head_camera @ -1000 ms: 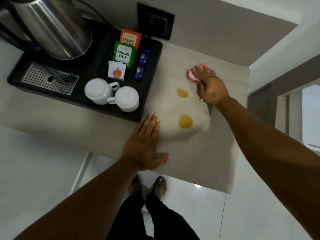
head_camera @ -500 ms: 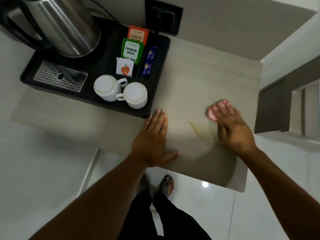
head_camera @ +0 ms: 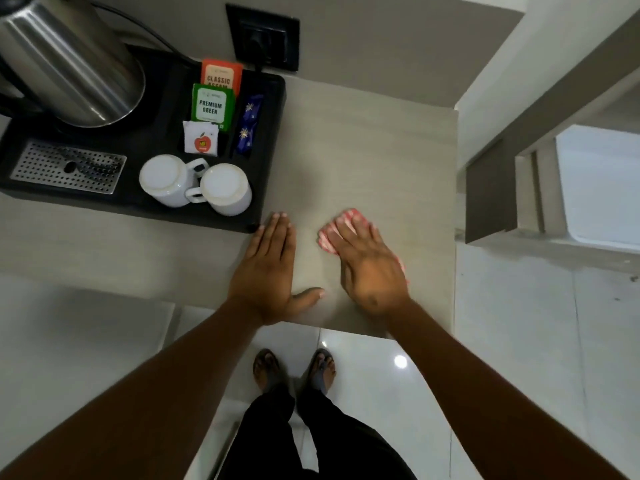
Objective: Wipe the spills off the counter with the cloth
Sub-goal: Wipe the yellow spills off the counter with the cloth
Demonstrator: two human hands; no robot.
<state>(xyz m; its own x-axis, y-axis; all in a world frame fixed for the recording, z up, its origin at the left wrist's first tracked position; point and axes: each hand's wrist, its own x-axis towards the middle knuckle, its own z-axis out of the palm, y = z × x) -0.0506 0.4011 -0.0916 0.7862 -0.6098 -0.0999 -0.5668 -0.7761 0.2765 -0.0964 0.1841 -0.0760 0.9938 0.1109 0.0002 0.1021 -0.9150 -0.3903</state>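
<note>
Nearest the camera, on the glossy white tiled floor [head_camera: 502,358], stand two sandalled feet [head_camera: 294,370] below dark trousers [head_camera: 304,441]. Just beyond them, at the near edge of the pale grey wood-grain counter [head_camera: 381,150], both bare hands lie palm down. The left hand [head_camera: 268,271] is spread flat on the bare surface, fingers together and thumb stretched out sideways along the edge, gripping nothing. Close beside it but apart, the right hand [head_camera: 369,266] presses flat, fingers extended, on a red-and-white patterned cloth [head_camera: 329,237]; the cloth shows past the fingertips and a little at the outer edge of the hand, and is pinned under the palm rather than clenched. No yellow spill shows on the counter surface around the hands.

Farther back to the left, a black rectangular plastic tray [head_camera: 273,140] sits on the counter, its near corner just beside the left fingertips. On it two white ceramic mugs [head_camera: 197,185] stand upside down, touching each other, beside a perforated metal drip grate [head_camera: 67,168]. Behind the mugs are a white sachet with a red apple [head_camera: 201,140], a green tea packet [head_camera: 211,103], an orange tea packet [head_camera: 221,74] and dark blue sachets [head_camera: 247,124]. A polished steel kettle [head_camera: 65,60] occupies the tray's far left. On the grey wall beyond, a black socket plate [head_camera: 263,38] holds a plug.
</note>
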